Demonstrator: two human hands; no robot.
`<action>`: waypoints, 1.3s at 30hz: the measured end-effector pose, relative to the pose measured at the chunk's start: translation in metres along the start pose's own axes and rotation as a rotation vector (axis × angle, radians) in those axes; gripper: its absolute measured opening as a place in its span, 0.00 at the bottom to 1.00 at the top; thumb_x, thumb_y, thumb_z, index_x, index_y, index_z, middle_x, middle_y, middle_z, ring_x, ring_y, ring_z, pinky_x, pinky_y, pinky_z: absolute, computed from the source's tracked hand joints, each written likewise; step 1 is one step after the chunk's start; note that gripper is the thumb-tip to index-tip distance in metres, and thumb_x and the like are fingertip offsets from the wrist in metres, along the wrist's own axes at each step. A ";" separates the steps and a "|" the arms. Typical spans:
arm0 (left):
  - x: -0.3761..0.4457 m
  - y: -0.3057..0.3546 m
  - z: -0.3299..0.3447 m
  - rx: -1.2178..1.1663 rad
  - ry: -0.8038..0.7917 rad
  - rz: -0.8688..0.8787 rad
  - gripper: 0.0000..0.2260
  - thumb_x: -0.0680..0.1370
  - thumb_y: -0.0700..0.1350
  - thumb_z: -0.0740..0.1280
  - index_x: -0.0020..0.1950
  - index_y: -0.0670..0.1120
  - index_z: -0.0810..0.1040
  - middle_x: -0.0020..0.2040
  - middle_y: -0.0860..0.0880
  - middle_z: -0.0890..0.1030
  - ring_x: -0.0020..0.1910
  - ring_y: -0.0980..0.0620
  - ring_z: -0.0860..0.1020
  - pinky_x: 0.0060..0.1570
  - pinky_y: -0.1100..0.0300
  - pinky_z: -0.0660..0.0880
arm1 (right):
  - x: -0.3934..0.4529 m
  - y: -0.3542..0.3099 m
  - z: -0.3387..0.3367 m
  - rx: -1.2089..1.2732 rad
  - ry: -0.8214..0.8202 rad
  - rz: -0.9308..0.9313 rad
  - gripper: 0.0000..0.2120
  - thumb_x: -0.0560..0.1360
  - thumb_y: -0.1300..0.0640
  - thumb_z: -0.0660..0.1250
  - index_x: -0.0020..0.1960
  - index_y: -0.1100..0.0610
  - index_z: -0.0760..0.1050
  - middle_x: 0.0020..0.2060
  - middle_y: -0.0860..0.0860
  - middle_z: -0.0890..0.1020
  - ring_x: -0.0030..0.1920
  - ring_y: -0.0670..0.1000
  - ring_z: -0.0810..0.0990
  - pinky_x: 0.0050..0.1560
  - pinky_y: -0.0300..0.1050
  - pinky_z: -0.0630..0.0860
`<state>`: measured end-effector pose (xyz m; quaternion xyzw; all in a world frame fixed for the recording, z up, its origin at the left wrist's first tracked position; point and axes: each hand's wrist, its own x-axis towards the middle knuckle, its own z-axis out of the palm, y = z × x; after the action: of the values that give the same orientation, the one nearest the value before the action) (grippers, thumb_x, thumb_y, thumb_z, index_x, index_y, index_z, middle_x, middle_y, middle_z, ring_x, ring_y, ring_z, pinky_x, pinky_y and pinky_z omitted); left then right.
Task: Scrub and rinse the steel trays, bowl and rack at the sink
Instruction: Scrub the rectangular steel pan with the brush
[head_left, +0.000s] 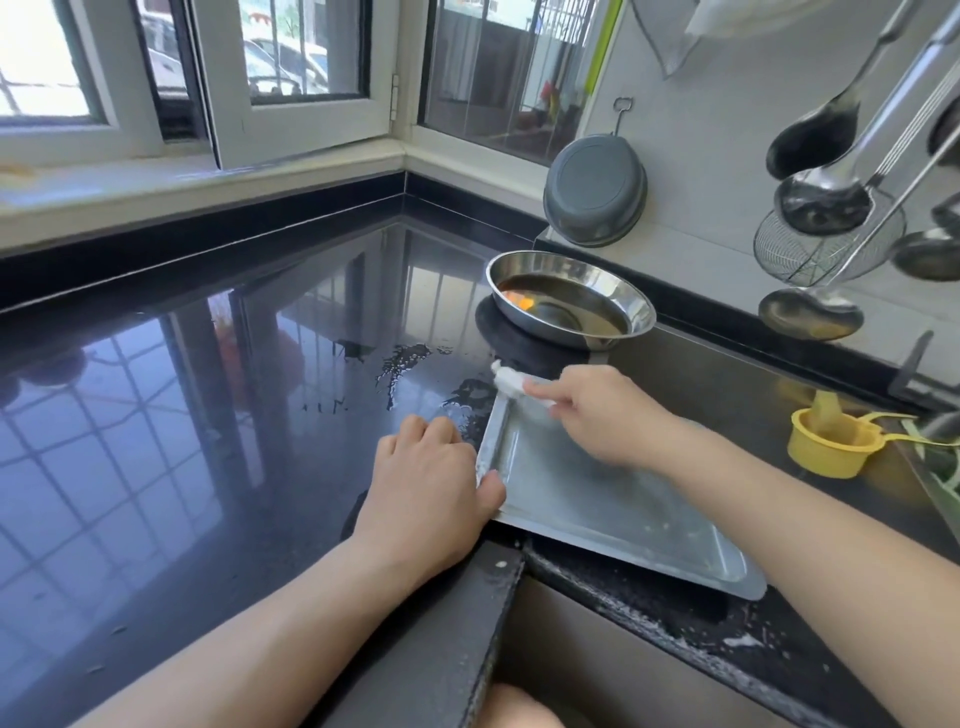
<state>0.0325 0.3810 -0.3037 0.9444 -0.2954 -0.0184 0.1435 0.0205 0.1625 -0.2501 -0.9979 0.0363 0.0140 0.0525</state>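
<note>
A rectangular steel tray (613, 514) lies tilted across the sink's left edge, its surface soapy. My left hand (431, 483) rests on the counter beside it, thumb pressing on the tray's left rim. My right hand (602, 415) grips a foamy white scrubber (511, 382) at the tray's far left corner. Behind the tray, a round steel bowl (571, 299) holding brownish liquid and an orange scrap sits on a dark round base. I see no rack.
The glossy black countertop (208, 415) spreads to the left, with water splashes near the tray. A yellow cup (831, 441) stands at the sink's right. A grey basin (595, 189), ladles and a wire skimmer (826, 244) hang on the wall. The dark sink (597, 660) lies below.
</note>
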 end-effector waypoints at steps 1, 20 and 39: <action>0.001 0.000 -0.001 -0.013 -0.011 0.004 0.17 0.83 0.58 0.55 0.42 0.49 0.72 0.55 0.52 0.72 0.60 0.47 0.65 0.63 0.52 0.64 | -0.007 -0.006 0.001 0.028 -0.019 -0.076 0.21 0.84 0.56 0.60 0.73 0.39 0.72 0.45 0.43 0.73 0.54 0.53 0.76 0.58 0.47 0.72; 0.063 -0.018 -0.050 -0.630 -0.203 -0.141 0.13 0.83 0.52 0.67 0.47 0.45 0.85 0.44 0.48 0.87 0.36 0.55 0.80 0.40 0.58 0.74 | -0.053 -0.018 -0.005 0.103 -0.068 -0.202 0.20 0.84 0.54 0.62 0.72 0.36 0.72 0.45 0.40 0.74 0.48 0.42 0.71 0.57 0.43 0.71; 0.089 0.007 -0.034 -0.366 -0.269 -0.033 0.15 0.80 0.54 0.71 0.41 0.46 0.77 0.37 0.46 0.76 0.34 0.49 0.71 0.35 0.55 0.67 | -0.088 -0.004 -0.014 0.051 -0.238 -0.411 0.21 0.83 0.56 0.65 0.69 0.33 0.74 0.41 0.44 0.75 0.44 0.44 0.72 0.49 0.44 0.71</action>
<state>0.1061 0.3339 -0.2646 0.8963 -0.2880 -0.1999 0.2713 -0.0665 0.1708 -0.2334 -0.9739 -0.1739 0.1196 0.0835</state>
